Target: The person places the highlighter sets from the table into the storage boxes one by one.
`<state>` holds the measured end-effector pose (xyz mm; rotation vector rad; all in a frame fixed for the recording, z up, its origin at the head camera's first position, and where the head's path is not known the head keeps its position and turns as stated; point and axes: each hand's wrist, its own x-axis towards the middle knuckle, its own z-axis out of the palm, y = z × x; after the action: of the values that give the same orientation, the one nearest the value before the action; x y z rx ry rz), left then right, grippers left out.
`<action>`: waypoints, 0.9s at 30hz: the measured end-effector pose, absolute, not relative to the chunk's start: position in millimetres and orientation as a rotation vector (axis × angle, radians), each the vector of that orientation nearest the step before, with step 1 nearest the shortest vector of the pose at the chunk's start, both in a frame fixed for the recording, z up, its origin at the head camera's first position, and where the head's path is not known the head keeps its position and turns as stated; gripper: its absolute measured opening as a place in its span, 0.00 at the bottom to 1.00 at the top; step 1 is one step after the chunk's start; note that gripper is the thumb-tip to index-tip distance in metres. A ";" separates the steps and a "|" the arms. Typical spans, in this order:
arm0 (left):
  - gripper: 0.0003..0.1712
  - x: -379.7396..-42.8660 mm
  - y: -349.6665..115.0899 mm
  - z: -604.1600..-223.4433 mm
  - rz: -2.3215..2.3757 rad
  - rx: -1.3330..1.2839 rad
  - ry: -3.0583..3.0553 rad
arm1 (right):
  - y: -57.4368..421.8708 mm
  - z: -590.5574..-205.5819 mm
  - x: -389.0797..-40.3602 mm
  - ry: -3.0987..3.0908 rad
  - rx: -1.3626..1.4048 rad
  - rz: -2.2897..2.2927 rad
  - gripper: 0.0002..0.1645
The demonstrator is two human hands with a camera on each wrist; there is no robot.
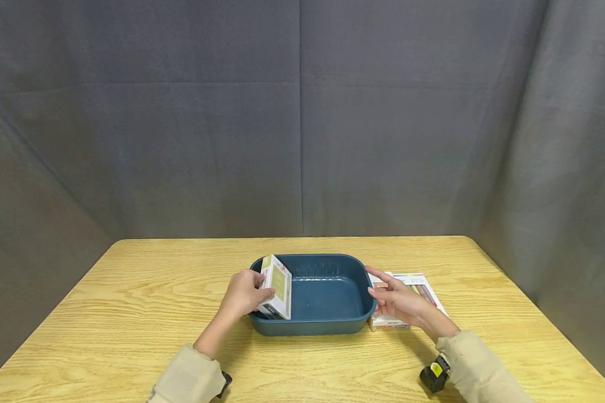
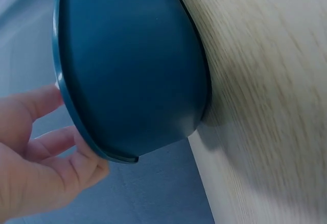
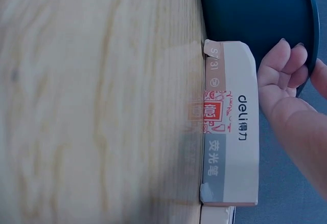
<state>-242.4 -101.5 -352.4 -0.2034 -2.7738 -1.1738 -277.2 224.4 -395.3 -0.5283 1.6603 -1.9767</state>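
Note:
A dark teal plastic basin [image 1: 327, 302] sits on the table. Inside its left end a white box with an olive-green panel [image 1: 280, 286] stands tilted. My left hand [image 1: 243, 291] grips this box, thumb on its face, beside the basin's left rim. In the left wrist view the basin wall [image 2: 133, 65] hides the box, and fingers [image 2: 56, 144] show at the rim. My right hand [image 1: 400, 299] holds the basin's right rim, its thumb at the edge and several fingers [image 3: 283, 65] bent against the outer wall.
Right of the basin lies a white deli highlighter box [image 3: 240, 152], partly under my right hand in the head view. Another white box with coloured stripes [image 1: 417, 278] lies with it. The wooden table [image 1: 146, 313] ends at a grey curtain [image 1: 206, 140].

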 end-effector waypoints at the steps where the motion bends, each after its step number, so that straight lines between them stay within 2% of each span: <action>1: 0.07 -242.6 -101.1 -352.5 -1.162 -0.207 -2.774 | 224.4 -395.3 -277.2 1.661 -0.530 -1.977 0.39; 27: 0.11 -243.0 -93.7 -352.1 -1.001 -0.197 -2.887 | 224.5 -394.8 -277.1 1.650 -0.550 -1.971 0.39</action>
<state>-243.0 -93.7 -352.1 -0.1969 -2.8874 -1.0013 -277.1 224.5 -394.8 -0.5497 1.6503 -1.9711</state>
